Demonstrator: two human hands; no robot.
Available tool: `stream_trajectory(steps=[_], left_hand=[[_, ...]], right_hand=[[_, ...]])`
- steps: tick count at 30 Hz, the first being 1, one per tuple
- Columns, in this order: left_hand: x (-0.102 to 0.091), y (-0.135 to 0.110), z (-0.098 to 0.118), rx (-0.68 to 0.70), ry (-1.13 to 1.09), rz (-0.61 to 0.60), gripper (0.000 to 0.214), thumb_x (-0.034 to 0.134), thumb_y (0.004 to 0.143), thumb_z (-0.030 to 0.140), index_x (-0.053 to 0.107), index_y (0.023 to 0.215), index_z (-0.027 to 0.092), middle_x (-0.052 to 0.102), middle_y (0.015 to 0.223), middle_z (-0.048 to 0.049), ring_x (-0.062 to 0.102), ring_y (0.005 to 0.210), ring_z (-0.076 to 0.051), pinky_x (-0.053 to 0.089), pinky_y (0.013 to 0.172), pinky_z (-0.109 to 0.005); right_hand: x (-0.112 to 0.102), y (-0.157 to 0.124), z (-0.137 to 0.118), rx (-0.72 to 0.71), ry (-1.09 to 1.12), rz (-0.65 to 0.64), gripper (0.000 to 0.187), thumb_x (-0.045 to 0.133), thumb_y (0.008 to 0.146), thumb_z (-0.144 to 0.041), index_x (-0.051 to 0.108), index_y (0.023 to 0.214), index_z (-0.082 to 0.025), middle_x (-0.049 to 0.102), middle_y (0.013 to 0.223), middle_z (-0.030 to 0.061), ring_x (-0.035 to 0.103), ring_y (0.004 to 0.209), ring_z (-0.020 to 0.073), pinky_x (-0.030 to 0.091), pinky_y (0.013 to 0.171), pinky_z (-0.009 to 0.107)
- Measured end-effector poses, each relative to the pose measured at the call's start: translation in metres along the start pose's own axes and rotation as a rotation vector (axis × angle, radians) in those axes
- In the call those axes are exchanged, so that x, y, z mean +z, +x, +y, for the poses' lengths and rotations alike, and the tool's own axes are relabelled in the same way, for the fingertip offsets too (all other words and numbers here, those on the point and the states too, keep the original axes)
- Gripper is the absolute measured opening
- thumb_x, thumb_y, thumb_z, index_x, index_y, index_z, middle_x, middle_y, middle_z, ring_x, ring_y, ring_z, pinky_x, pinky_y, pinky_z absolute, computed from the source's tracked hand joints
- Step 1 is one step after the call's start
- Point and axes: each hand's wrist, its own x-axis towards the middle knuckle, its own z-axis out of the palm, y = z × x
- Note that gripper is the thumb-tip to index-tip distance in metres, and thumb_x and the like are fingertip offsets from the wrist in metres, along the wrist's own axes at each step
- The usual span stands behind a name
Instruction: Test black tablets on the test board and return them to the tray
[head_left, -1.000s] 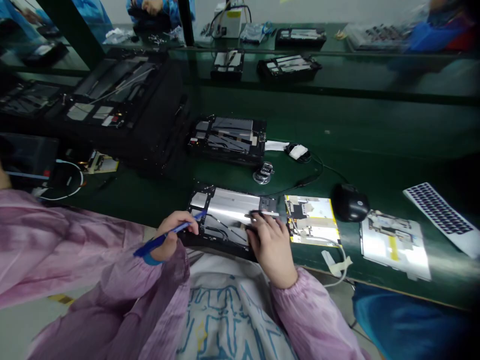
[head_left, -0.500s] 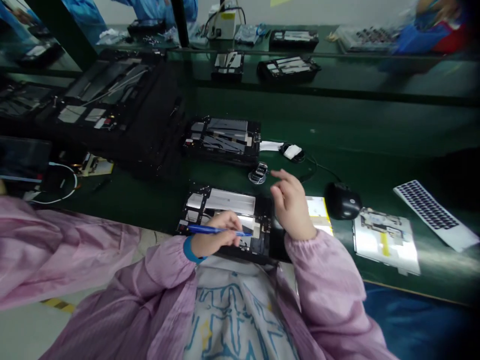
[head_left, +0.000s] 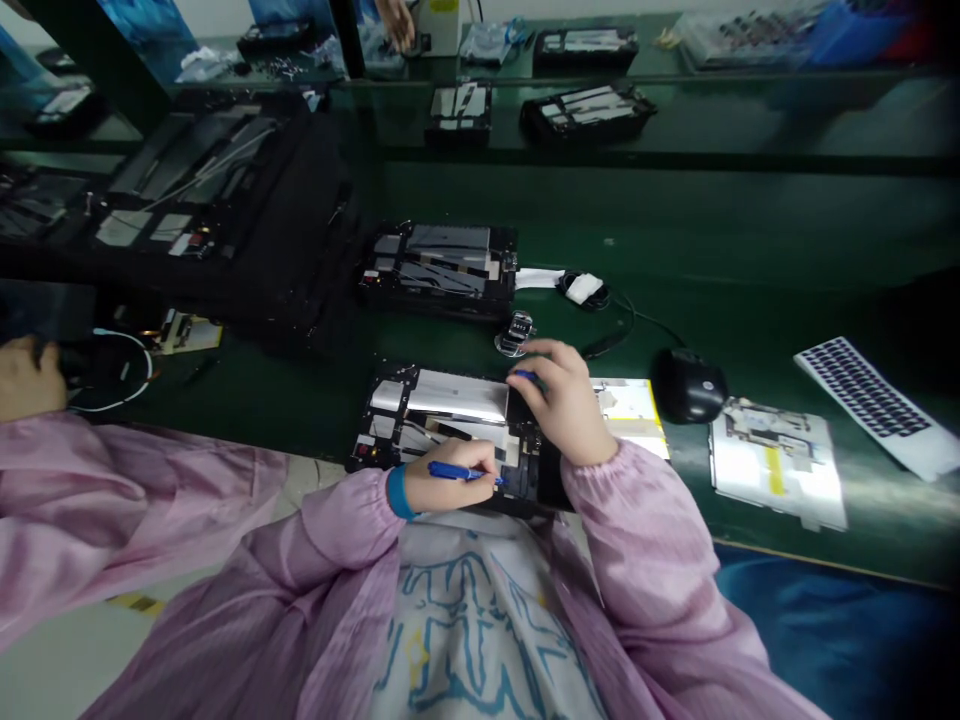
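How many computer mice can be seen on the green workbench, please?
1. The black computer mouse sits on the green workbench, right of the person's right hand, just left of a white sheet. Others could hide in the dark left area.

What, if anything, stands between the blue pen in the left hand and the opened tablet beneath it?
Nothing visible does: the left hand holds the blue pen with its tip over the opened tablet, and no object lies between them.

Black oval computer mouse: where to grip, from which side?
Palm over the domed black oval computer mouse, gripping its long sides, coming from the near side. It sits flat, its black cable seems to leave the far end, and the right hand is on its left.
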Motion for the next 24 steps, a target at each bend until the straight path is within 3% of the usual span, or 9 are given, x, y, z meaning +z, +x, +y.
stream_trajectory(steps=[4, 7, 9, 14, 17, 20, 22, 24], left_hand=[[0.000, -0.004, -0.001, -0.078, -0.299, 0.073, 0.008, 0.052, 0.078, 0.022, 0.049, 0.073, 0.017, 0.059, 0.062, 0.0008, 0.052, 0.051, -0.008, 0.039, 0.050, -0.020], [-0.001, -0.008, -0.005, -0.037, -0.563, 0.246, 0.020, 0.054, 0.082, 0.035, 0.045, 0.075, 0.018, 0.060, 0.060, 0.0013, 0.049, 0.045, -0.007, 0.035, 0.042, -0.018], [-0.001, -0.010, -0.009, 0.013, -0.642, 0.295, 0.027, 0.057, 0.082, 0.041, 0.044, 0.075, 0.018, 0.061, 0.061, 0.0005, 0.050, 0.045, -0.007, 0.033, 0.041, -0.018], [0.000, -0.008, -0.011, 0.030, -0.634, 0.234, 0.031, 0.060, 0.083, 0.044, 0.046, 0.076, 0.017, 0.062, 0.062, -0.0004, 0.051, 0.047, -0.007, 0.034, 0.041, -0.018], [-0.001, -0.010, -0.005, 0.006, -0.586, 0.169, 0.033, 0.059, 0.083, 0.047, 0.047, 0.077, 0.017, 0.062, 0.063, -0.0014, 0.051, 0.048, -0.008, 0.035, 0.042, -0.018], [-0.015, -0.019, 0.000, 0.026, -0.518, 0.123, 0.029, 0.058, 0.085, 0.043, 0.050, 0.078, 0.016, 0.065, 0.065, -0.0035, 0.057, 0.053, -0.011, 0.043, 0.049, -0.022], [-0.035, -0.030, -0.002, 0.081, -0.461, 0.252, 0.022, 0.058, 0.086, 0.037, 0.053, 0.079, 0.016, 0.068, 0.067, -0.0047, 0.064, 0.064, -0.015, 0.049, 0.062, -0.028], [-0.058, -0.043, -0.011, 0.144, -0.400, 0.552, 0.017, 0.058, 0.086, 0.032, 0.055, 0.078, 0.017, 0.069, 0.068, -0.0048, 0.067, 0.085, -0.022, 0.049, 0.082, -0.037]], right_hand=[[-0.011, -0.035, -0.014, 0.027, 0.274, -0.087, 0.019, 0.062, 0.086, -0.038, 0.069, 0.086, -0.020, 0.067, 0.081, 0.0057, 0.064, 0.077, 0.0195, 0.051, 0.070, 0.033], [-0.013, -0.056, -0.021, 0.065, 0.338, -0.112, 0.019, 0.064, 0.085, -0.039, 0.071, 0.085, -0.021, 0.069, 0.078, 0.0041, 0.065, 0.071, 0.0178, 0.052, 0.065, 0.030], [-0.013, -0.063, -0.026, 0.064, 0.346, -0.125, 0.019, 0.064, 0.085, -0.039, 0.071, 0.086, -0.022, 0.070, 0.077, 0.0036, 0.065, 0.070, 0.0176, 0.052, 0.064, 0.030], [-0.007, -0.063, -0.040, 0.010, 0.343, -0.156, 0.019, 0.062, 0.086, -0.038, 0.071, 0.087, -0.021, 0.070, 0.077, 0.0037, 0.065, 0.070, 0.0176, 0.051, 0.067, 0.030], [-0.003, -0.062, -0.047, 0.015, 0.369, -0.243, 0.025, 0.056, 0.090, -0.040, 0.069, 0.082, -0.020, 0.068, 0.072, 0.0035, 0.063, 0.066, 0.0162, 0.049, 0.063, 0.028], [-0.004, -0.066, -0.049, 0.000, 0.329, -0.290, 0.033, 0.046, 0.094, -0.045, 0.068, 0.089, -0.020, 0.068, 0.078, 0.0059, 0.062, 0.072, 0.0181, 0.049, 0.068, 0.031], [-0.005, -0.072, -0.046, 0.045, 0.130, -0.197, 0.042, 0.042, 0.093, -0.051, 0.065, 0.107, -0.019, 0.068, 0.097, 0.0115, 0.062, 0.092, 0.0249, 0.049, 0.081, 0.041], [-0.004, -0.082, -0.040, 0.159, -0.157, -0.075, 0.055, 0.039, 0.091, -0.059, 0.059, 0.119, -0.016, 0.060, 0.118, 0.0179, 0.051, 0.115, 0.0350, 0.040, 0.095, 0.057]])
